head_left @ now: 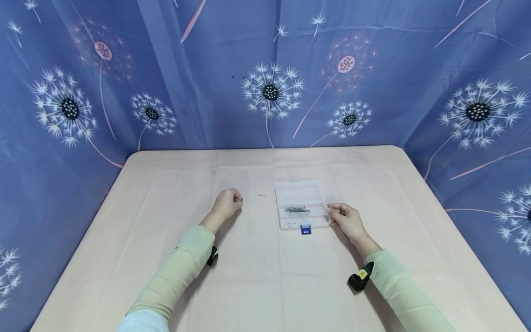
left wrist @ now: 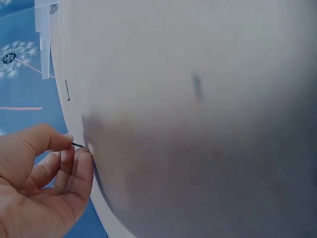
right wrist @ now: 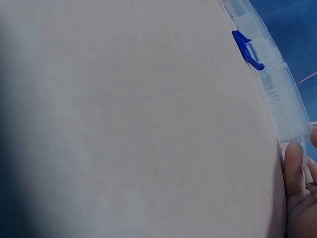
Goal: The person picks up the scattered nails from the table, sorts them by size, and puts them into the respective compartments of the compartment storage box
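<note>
My left hand (head_left: pixel 227 203) is over the left-middle of the table and pinches a small dark nail (left wrist: pixel 78 145) between thumb and fingertips. Another nail (head_left: pixel 262 195) lies flat on the table between that hand and a clear plastic box (head_left: pixel 283 221); the left wrist view shows its head and thin shank. The box's lid is raised at the back, and a blue latch (head_left: pixel 305 229) sticks out at its front. Inside lies a bunch of long nails (head_left: pixel 296 209), with a few small pieces (head_left: pixel 291 224) in the front left compartment. My right hand (head_left: pixel 346 220) holds the box's right end by thumb and fingers.
A pale cloth (head_left: pixel 249 286) covers the table, whose back edge meets a blue dandelion-print curtain (head_left: pixel 207 92). Black wrist cameras hang under both sleeves, the right one (head_left: pixel 360 277) close over the cloth.
</note>
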A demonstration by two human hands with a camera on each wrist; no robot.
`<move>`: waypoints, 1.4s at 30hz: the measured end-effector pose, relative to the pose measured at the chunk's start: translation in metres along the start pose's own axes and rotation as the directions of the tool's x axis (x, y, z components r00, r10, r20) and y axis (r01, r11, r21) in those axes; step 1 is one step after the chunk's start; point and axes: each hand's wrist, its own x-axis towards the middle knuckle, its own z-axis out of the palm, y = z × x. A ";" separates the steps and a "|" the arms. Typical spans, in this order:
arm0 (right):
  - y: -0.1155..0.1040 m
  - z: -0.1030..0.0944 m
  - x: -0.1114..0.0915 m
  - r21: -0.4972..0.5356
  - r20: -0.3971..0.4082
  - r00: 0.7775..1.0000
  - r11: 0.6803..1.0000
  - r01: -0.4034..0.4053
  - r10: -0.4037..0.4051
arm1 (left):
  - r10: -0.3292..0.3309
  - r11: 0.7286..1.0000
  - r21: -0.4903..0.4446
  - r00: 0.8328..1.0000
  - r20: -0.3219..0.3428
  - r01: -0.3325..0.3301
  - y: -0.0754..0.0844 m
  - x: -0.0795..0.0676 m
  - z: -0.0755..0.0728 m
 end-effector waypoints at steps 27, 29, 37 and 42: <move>0.000 -0.003 0.002 0.012 -0.013 1.000 1.000 -0.006 0.006 | 0.285 0.943 -0.193 0.958 0.039 -0.273 0.068 -0.012 0.027; 0.001 -0.002 0.002 0.004 -0.016 1.000 1.000 -0.005 0.005 | 0.294 0.938 -0.209 0.954 0.054 -0.277 0.071 -0.012 0.030; 0.002 -0.002 0.003 0.003 -0.008 1.000 1.000 -0.006 0.006 | 0.337 0.917 -0.272 0.931 0.143 -0.291 0.077 -0.010 0.046; 0.004 -0.002 0.003 0.000 -0.008 1.000 1.000 -0.018 0.018 | 0.336 0.924 -0.260 0.920 0.201 -0.281 0.083 -0.009 0.052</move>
